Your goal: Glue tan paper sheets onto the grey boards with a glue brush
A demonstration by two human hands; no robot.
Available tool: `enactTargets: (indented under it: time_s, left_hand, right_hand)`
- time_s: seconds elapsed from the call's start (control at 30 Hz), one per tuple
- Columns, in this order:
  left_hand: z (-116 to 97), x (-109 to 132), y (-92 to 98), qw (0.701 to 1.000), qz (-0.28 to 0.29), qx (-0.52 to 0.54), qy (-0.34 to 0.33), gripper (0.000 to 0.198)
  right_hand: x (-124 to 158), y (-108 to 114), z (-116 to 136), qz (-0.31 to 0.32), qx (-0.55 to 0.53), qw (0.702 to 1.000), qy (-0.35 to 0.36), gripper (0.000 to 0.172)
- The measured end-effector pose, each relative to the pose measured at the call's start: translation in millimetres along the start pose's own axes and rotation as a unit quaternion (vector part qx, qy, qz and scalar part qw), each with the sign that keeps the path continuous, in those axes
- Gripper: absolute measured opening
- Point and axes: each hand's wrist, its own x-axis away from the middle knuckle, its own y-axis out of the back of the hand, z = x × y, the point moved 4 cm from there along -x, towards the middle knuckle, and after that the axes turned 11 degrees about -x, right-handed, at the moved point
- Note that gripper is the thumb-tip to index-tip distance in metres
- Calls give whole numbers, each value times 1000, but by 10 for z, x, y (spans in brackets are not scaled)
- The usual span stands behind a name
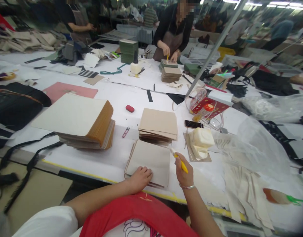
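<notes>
At the near edge of a long white worktable (pixel 121 95), a seated worker's left hand (pixel 139 177) lies palm down, fingers loosely spread and gripping nothing, on the near-left corner of a beige panel (pixel 151 158). The right hand (pixel 184 172) is closed around a yellow-handled brush (pixel 179 160). The panel lies flat straight ahead of the worker, between the two forearms, with its near edge close to the yellow strip along the table's rim. It looks close to square, turned slightly askew, plain and matte, with a thin darker edge showing along its left side. The left hand is touching it, while the right hand hovers just beside its right edge. The brush slants from lower right to upper left, its pale bristles over the panel's far right corner. Just beyond the panel sits a stack of matching beige panels (pixel 158 125), and to the right a whitish tub (pixel 202 141) stands on a scrap of board. A taller pile of cream boards (pixel 77 118) occupies the left, with thread snips (pixel 125 132), a small red object (pixel 130 108) and a phone (pixel 193 124) scattered between. Across the table, a co-worker (pixel 174 29) bends over another stack.
</notes>
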Motion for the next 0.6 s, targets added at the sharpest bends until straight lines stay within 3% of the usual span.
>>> enactTargets:
  time_s: [0.07,0.13,0.2,0.3,0.4,0.6]
  left_hand:
    - [-26,12,-30,1000,5,-2,8,28]
    - [-51,6,-74,1000,7,1,17,31]
    - [-66,-12,-126,1000,9,8,24,33]
    - [-63,-32,-194,999,13,20,30,32]
    - [-37,-24,-219,999,-2,24,26,31]
    - [13,-4,-242,1000,-5,27,14,28]
  right_hand:
    - [-62,-284,172,97,-106,986,-78,38]
    - [-51,-700,308,219,-168,951,-141,33]
    - [6,-1104,372,316,-193,914,-168,28]
    - [45,-1513,310,387,-189,887,-168,26]
    - [-109,-1660,156,362,-178,900,-165,28]
    - [-618,-1641,4,199,-154,959,-133,37]
